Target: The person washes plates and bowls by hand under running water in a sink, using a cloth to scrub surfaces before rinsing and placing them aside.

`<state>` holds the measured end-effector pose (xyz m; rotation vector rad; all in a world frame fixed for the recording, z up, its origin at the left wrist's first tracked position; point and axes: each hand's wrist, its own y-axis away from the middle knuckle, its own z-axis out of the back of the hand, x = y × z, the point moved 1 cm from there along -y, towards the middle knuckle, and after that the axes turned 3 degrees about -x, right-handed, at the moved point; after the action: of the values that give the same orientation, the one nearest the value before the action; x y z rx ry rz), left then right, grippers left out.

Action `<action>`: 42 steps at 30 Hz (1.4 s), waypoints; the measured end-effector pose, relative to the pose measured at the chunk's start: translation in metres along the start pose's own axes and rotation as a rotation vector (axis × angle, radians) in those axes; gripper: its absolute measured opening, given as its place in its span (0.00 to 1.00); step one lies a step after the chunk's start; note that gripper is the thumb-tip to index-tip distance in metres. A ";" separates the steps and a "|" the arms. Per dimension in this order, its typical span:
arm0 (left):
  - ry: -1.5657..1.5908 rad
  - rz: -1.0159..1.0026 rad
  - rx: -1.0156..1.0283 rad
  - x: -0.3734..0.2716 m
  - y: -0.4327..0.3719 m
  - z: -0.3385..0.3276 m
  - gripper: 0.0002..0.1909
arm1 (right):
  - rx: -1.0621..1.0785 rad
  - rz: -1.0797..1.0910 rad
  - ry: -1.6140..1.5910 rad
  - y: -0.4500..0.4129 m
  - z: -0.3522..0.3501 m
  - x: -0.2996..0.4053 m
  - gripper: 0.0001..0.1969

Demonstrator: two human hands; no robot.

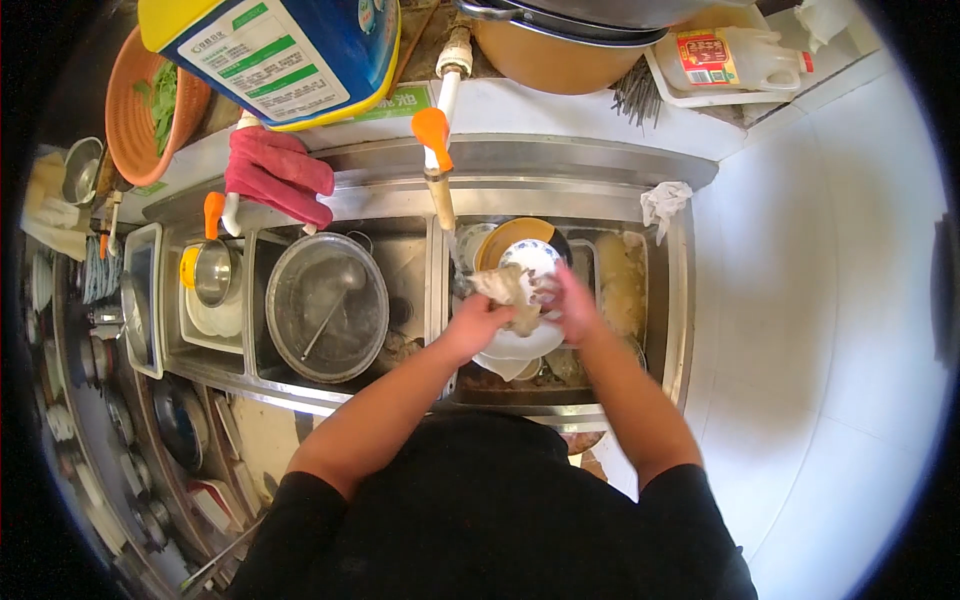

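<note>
Over the right basin of a steel sink (679, 300), both my hands are close together. My left hand (480, 326) is shut on a wet, pale cloth (510, 289) that hangs between my hands. My right hand (574, 304) is blurred, with its fingers at the cloth's right side; whether it grips anything is unclear. Just beyond them a small white bowl with a blue pattern (529, 255) rests on a yellow-orange dish (499, 244). A white dish (525, 345) lies beneath my hands. Water runs from the tap (441, 199) at the basin's left side.
Left of the divider stands a large metal pot (281, 307) with a ladle (330, 315) in it. A red towel (277, 176) hangs over a pipe. Behind the sink stand a blue and yellow jug (300, 60) and a big pot (555, 60). A tiled wall (780, 262) rises at right.
</note>
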<state>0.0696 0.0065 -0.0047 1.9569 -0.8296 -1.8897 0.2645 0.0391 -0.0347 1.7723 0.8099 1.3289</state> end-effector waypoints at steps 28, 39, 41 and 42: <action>-0.911 -0.145 0.043 0.167 -0.199 -0.033 0.37 | -0.404 0.425 -0.190 -0.110 0.058 -0.050 0.19; -0.855 -0.025 -0.162 0.070 -0.117 -0.045 0.23 | -0.671 0.708 1.125 -0.014 0.031 -0.004 0.20; -0.734 -0.110 -0.258 0.055 -0.092 -0.030 0.26 | -0.702 0.748 0.999 -0.007 0.038 -0.008 0.18; -0.589 0.019 -0.282 0.025 -0.070 -0.027 0.26 | -0.592 0.678 0.525 -0.021 0.044 -0.015 0.18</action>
<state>0.1089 0.0423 -0.0628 1.2341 -0.6617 -2.4544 0.3025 0.0281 -0.0674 1.2519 -0.0035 2.2516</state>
